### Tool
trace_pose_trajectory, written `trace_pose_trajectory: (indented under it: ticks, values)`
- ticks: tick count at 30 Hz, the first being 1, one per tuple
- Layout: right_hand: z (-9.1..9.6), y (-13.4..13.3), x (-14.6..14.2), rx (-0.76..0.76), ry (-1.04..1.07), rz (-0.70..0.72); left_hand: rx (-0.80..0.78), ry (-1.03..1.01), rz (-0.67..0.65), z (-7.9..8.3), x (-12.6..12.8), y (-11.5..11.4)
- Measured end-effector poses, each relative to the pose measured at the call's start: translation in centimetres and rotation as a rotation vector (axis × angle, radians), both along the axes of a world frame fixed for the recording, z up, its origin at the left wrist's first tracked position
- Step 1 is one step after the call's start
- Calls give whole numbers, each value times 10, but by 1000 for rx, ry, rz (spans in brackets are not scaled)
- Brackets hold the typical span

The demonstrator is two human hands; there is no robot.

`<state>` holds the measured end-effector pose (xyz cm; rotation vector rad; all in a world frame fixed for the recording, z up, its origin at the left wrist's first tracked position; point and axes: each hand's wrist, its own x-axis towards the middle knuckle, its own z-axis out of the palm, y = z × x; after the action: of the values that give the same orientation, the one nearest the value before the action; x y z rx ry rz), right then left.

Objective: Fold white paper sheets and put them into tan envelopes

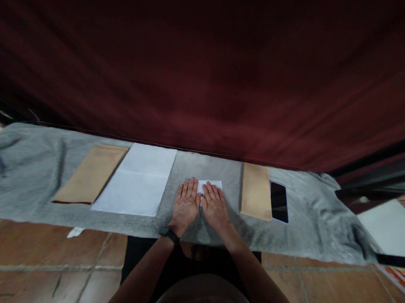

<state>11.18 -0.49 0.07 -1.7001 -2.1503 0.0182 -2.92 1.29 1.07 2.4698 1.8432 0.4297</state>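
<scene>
Both of my hands lie flat, side by side, on a small piece of white paper (215,183) at the middle of the grey cloth. My left hand (186,204), with a dark watch on its wrist, covers the paper's left edge, fingers stretched out. Over the paper's middle and lower right rests my right hand (214,206), its fingers also extended. The thumbs nearly meet. Much of the paper is hidden under the palms, so I cannot tell whether it is folded.
Left of my hands lie large white sheets (137,182) and a brown paper envelope (90,174). To the right are a brown paper stack (256,191) and a phone (279,202). The grey cloth (218,166) covers the narrow table; a dark red curtain (206,87) hangs behind.
</scene>
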Motion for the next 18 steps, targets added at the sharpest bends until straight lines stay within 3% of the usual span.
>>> trace_pose_trajectory:
  ticks: [8, 12, 18]
  values:
    - [-9, 2, 16, 55, -33, -111, 19, -255, 77, -3, -13, -8]
    - [-11, 3, 18, 60, -39, -108, -34, -567, 163, -3, -17, -13]
    - [-9, 2, 16, 26, -34, -115, -279, -1168, 447, 2, -11, 4]
